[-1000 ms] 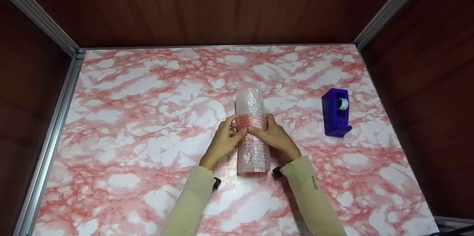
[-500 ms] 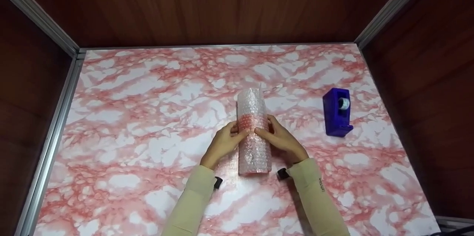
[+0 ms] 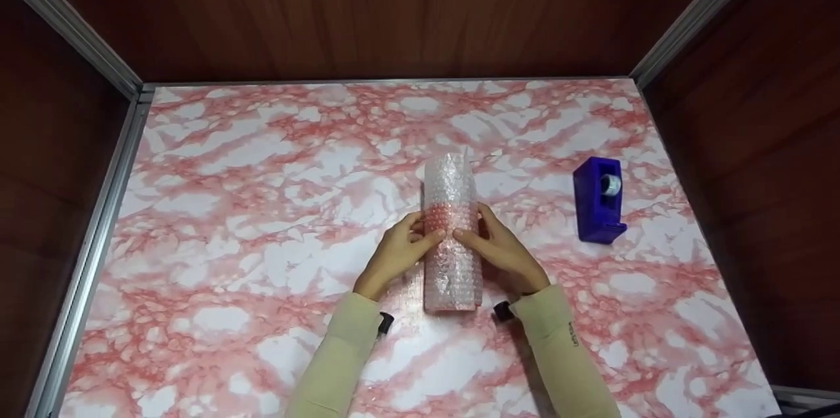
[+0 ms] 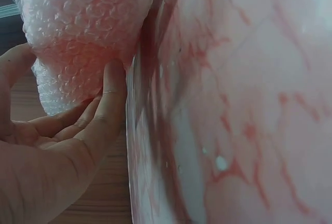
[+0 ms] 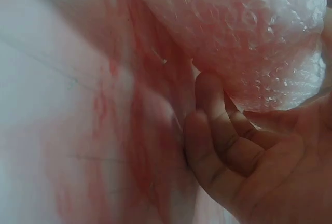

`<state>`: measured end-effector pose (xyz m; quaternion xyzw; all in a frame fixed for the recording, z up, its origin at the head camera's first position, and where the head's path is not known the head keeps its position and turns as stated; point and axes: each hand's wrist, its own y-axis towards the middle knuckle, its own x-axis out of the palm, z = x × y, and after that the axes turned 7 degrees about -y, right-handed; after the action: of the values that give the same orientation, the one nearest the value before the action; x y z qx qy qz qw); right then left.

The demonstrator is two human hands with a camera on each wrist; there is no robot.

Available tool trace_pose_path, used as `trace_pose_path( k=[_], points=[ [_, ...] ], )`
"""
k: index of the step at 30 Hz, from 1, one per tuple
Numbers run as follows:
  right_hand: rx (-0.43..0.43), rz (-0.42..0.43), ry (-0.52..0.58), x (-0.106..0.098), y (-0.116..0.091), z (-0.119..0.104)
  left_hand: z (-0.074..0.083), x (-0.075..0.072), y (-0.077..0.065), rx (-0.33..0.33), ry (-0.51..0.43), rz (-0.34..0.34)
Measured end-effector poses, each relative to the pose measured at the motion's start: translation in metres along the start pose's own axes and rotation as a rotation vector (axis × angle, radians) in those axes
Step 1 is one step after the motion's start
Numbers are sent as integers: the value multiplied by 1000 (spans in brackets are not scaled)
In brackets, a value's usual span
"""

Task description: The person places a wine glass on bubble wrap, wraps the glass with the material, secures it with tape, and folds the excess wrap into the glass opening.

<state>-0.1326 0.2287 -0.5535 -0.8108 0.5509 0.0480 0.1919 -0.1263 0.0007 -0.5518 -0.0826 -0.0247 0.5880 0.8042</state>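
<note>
A roll of bubble wrap [image 3: 451,273] lies lengthwise on the table in the head view, something red showing through its middle. My left hand [image 3: 396,249] grips its left side, thumb on top and fingers down along the flank. From the right, my right hand [image 3: 504,252] holds it the same way, the two thumb tips close together on top. In the left wrist view, the left fingers [image 4: 111,86] press against the bubbled surface near the tabletop. Curled fingers [image 5: 210,92] of the right hand sit low at the roll's underside in the right wrist view.
A blue tape dispenser [image 3: 598,201] with a roll of tape stands right of the bubble wrap. The table [image 3: 262,260] has a red and white marbled top. Dark wood panels [image 3: 380,11] in metal framing close off the back and sides.
The roll of bubble wrap has shifted slightly right in the head view. My right hand has moved a little right, and the thumb tips have drawn slightly apart.
</note>
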Motion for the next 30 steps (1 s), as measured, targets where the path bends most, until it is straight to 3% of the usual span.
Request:
trace_pose_path(
  k=[15, 20, 30],
  points=[
    [-177, 79, -74, -1, -12, -14, 9, -1, -8, 98, -19, 12],
    [-242, 108, -122, 1, -26, -38, 13, -1, -11, 124, -32, 4],
    [-373, 160, -165, 2, -41, -57, 23, -1, -20, 264, -13, -31]
  ],
)
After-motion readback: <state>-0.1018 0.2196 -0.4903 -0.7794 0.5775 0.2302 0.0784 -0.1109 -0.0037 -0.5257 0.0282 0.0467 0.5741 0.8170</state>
